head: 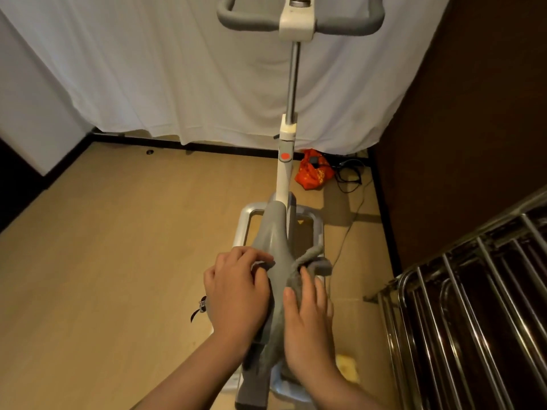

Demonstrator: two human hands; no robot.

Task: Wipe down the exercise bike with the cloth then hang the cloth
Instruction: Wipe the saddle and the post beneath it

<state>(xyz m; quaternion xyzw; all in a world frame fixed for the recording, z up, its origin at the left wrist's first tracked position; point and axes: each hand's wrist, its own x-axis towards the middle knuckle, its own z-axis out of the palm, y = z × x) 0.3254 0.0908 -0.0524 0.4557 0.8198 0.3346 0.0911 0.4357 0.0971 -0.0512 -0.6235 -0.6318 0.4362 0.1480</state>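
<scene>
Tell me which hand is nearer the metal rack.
Right. The right hand presses the cloth on the bike frame, on the side facing the metal rack. The left hand lies across the frame, farther from it.

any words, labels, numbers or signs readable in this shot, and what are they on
No text here can be read.
Crumpled red bag on the floor: yellow printed marks, too blurred to read.
White and grey exercise bike: a plain orange-red dot on its post, no lettering visible.
Small yellow mark on the bike's base: too small to read.
</scene>
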